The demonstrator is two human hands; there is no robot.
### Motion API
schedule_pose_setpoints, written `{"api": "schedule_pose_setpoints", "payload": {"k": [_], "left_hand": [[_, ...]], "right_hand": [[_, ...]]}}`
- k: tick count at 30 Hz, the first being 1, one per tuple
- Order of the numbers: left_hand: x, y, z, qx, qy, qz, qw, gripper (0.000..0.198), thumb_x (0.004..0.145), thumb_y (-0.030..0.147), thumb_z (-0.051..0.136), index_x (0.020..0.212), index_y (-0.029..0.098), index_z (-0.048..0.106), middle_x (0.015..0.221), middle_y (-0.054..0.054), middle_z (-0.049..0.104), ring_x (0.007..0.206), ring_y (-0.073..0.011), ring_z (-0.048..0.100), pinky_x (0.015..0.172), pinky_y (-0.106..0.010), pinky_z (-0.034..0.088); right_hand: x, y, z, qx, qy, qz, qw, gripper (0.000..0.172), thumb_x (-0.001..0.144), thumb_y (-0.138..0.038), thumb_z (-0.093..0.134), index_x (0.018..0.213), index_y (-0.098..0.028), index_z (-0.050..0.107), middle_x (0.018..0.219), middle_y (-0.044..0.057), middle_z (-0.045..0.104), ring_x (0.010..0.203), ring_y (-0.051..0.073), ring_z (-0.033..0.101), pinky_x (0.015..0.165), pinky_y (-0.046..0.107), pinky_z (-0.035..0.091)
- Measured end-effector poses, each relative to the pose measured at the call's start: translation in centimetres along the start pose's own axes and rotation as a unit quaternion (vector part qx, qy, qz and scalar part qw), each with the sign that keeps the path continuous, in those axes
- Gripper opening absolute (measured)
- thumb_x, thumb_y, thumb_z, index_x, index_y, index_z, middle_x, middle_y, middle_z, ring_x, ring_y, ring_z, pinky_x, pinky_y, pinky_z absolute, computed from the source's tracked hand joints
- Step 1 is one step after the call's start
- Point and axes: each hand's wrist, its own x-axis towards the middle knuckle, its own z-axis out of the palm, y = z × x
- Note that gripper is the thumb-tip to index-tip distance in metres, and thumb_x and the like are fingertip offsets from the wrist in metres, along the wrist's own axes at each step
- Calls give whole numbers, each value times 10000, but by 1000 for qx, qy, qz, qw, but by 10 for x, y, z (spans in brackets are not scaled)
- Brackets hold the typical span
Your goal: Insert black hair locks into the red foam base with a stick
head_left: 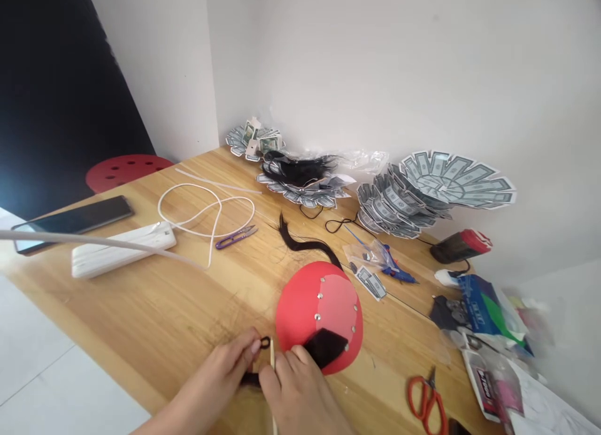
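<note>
My left hand point(230, 363) is closed, its thumb and fingertip pinching a small black loop point(265, 342). Close beside it, my right hand point(298, 388) is closed around a thin pale stick point(272, 355) that stands up past the fingers. Between the hands shows a dark strand point(250, 379), which looks like black hair; its ends are hidden. Just beyond the right hand is a red dome-shaped piece point(295, 297) with a pink studded panel and a black patch point(327, 346). A black hair lock point(307, 244) lies curved behind the dome.
Purple thread snips point(235, 236), a white power strip point(123, 250), its cable and a phone point(77, 217) lie to the left. Fans of printed banknotes point(399, 200) line the wall. On the right are a blue glue gun point(397, 270), red-handled scissors point(426, 402) and packets.
</note>
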Motion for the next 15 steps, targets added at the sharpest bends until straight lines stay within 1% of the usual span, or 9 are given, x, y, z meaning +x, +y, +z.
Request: {"api": "schedule_pose_setpoints", "payload": {"k": [2,3,5,7,8,10,11,13,15], "left_hand": [[3,-7,-19,20,2,1,1000,401,1023,507,267,778,253,457,614,41,464,569,-180,505,558,-261,434],[5,-11,-31,31,-4,5,999,395,1023,495,285,768,250,460,607,46,454,562,-173,492,558,-255,423],[7,-18,-58,53,-22,13,998,362,1016,468,357,765,242,490,602,52,468,545,-158,479,535,-235,394],[10,-22,-82,74,-38,24,996,334,1013,439,408,791,235,552,589,60,492,533,-146,479,526,-214,387],[11,-23,-93,83,-41,30,995,338,1015,432,413,789,234,566,577,64,487,523,-142,470,510,-205,378],[13,-23,-112,102,-35,45,993,331,1010,409,441,780,228,595,578,67,503,535,-137,483,519,-192,384],[15,-22,-120,111,-28,52,992,320,1006,382,460,770,224,605,595,67,528,558,-134,505,547,-185,399],[17,-20,-134,128,-13,66,989,283,988,312,505,755,214,630,632,72,587,603,-128,552,608,-170,425],[19,-18,-145,138,-1,81,987,252,965,257,544,744,207,654,659,81,636,626,-121,592,633,-156,448]], "right_hand": [[1,2,-1,9,7,-9,1000,382,964,-9,299,832,-158,625,659,50,618,562,213,565,693,359,498],[1,3,-2,15,12,-11,1000,383,1009,-77,308,799,-170,615,651,43,613,565,207,563,692,350,500],[0,4,-2,26,25,-16,999,417,1070,-281,343,748,-190,593,620,26,592,558,194,546,681,332,498],[-2,5,-2,34,41,-22,998,474,1067,-444,370,714,-203,576,581,8,563,535,184,515,647,319,485],[-3,6,-2,37,48,-27,998,490,1065,-467,369,702,-207,571,569,3,553,523,180,499,626,316,474],[-5,7,-2,37,58,-34,997,472,1067,-417,389,677,-214,560,557,-1,541,510,174,478,588,313,444],[-6,8,-2,36,60,-38,997,455,1063,-375,410,659,-217,549,552,-4,532,502,170,468,564,309,422],[-8,10,-1,32,65,-47,996,439,1050,-298,436,628,-219,527,537,-12,509,488,160,449,528,302,379],[-11,10,3,23,70,-59,996,428,1033,-207,432,615,-214,523,528,-15,495,479,152,442,516,299,354]]}}
